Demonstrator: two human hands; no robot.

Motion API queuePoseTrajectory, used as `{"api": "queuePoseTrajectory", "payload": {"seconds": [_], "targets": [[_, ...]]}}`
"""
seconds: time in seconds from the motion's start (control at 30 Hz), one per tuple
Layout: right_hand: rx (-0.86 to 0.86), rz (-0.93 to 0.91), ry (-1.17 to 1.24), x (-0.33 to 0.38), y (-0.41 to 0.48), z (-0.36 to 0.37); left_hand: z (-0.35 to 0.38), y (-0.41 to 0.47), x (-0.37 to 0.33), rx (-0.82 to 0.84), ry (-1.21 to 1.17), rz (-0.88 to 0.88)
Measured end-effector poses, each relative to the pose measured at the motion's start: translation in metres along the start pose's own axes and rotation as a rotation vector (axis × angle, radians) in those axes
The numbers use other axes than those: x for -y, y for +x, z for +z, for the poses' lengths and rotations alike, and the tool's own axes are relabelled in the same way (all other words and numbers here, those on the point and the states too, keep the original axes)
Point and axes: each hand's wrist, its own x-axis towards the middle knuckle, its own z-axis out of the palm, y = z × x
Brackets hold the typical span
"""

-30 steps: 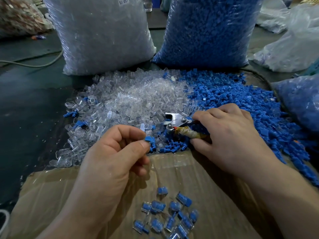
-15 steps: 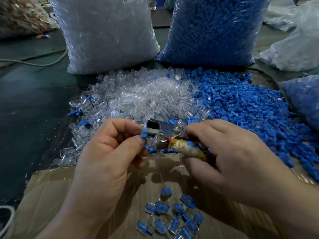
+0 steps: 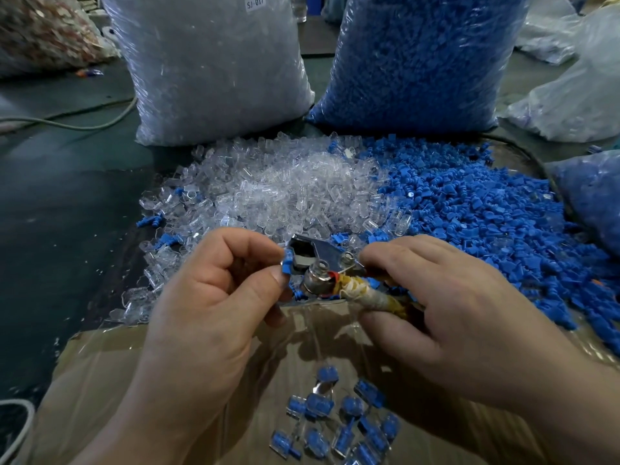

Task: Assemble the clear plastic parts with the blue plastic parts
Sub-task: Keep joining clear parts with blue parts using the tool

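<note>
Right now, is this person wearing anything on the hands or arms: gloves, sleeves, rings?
No. The left hand and right hand are bare, without gloves or rings. The left forearm and right forearm are bare as far as the picture reaches: no sleeve, watch or wristband shows.

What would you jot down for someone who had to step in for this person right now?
Left hand: pinches one blue part against the head of the metal tool.
Right hand: grips the tool's wrapped handle.
Stock: clear parts pile ahead, blue parts pile to its right.
Done: a small cluster of assembled pieces lies on the cardboard.
Left: finish this piece, then work through both large piles.
</note>
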Motion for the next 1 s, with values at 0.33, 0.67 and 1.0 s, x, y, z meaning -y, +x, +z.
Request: {"api": "queuePoseTrajectory", "payload": {"seconds": [0.33, 0.67, 1.0], "targets": [[-0.055, -0.051, -0.175, -0.004, 0.003, 0.005, 0.006, -0.004, 0.001, 0.015, -0.010, -0.042], [-0.027, -0.040, -0.129, -0.002, 0.003, 0.004, 0.006, -0.005, -0.005, 0.022, 0.003, -0.041], [0.025, 0.167, -0.362, -0.025, 0.020, 0.005, 0.009, -0.002, -0.008, 0.023, 0.059, -0.267]]}}
